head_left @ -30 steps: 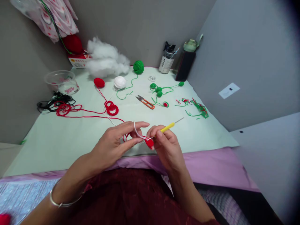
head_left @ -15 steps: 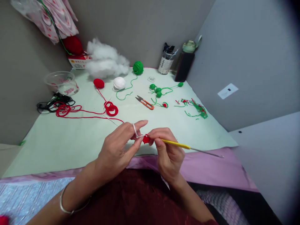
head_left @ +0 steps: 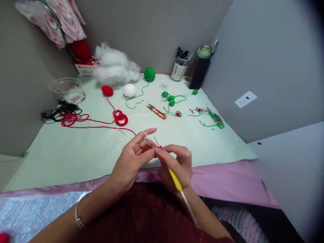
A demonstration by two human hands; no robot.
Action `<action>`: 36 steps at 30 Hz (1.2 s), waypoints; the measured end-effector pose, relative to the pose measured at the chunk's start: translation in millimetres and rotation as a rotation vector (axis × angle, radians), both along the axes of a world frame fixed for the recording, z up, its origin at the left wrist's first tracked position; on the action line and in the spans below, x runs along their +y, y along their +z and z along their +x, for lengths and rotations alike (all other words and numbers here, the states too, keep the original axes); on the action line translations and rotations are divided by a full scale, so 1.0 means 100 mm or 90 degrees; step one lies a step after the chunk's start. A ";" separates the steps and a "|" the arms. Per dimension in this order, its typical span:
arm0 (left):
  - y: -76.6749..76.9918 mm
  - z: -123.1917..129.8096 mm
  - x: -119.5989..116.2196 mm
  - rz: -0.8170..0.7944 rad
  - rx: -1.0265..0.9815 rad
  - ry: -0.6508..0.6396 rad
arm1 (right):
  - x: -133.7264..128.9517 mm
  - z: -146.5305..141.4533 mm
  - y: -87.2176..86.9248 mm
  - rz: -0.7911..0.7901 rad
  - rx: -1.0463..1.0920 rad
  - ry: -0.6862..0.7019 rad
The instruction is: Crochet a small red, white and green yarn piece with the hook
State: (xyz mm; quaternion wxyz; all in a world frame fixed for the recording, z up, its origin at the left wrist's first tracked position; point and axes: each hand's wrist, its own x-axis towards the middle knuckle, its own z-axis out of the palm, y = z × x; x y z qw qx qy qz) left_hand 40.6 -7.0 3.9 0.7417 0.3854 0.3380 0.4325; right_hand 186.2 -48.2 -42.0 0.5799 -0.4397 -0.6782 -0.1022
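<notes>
Item: red crocheted piece, small, mostly covered; located between the two hands, at the meeting fingertips, above the near part of the table.

Item: left hand, pinching the edge of the piece between thumb and fingers; forefinger raised and extended, white yarn looped round it. More red shows among its fingers; I cannot tell from here whether it belongs to the same piece.

Item: right hand, just beside the left, thumb and fingers closed on a crochet hook; yellow handle below the grip, metal shaft slanting down past the wrist, a thin grey tip emerging beyond the fingertips at the piece.

Item: red yarn, one strand, running across the table to the left hand.

Item: snips, orange-handled, beyond the hands.

Item: two red rings, overlapping, left of the snips.

Item: white ball, farther back.
</notes>
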 end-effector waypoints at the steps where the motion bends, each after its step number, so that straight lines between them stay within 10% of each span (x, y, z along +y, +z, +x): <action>1: 0.02 -0.01 0.00 -0.019 -0.013 -0.027 | 0.00 0.02 -0.02 0.021 -0.030 0.002; 9: 0.10 -0.10 0.07 -0.098 -0.034 -0.134 | 0.02 0.11 0.14 -0.104 0.149 0.198; 20: 0.00 -0.15 0.10 0.090 0.073 -0.083 | 0.05 0.13 0.25 -0.296 0.586 0.382; 36: 0.00 -0.13 0.09 0.114 0.093 -0.086 | 0.09 0.11 0.26 -0.271 0.466 0.348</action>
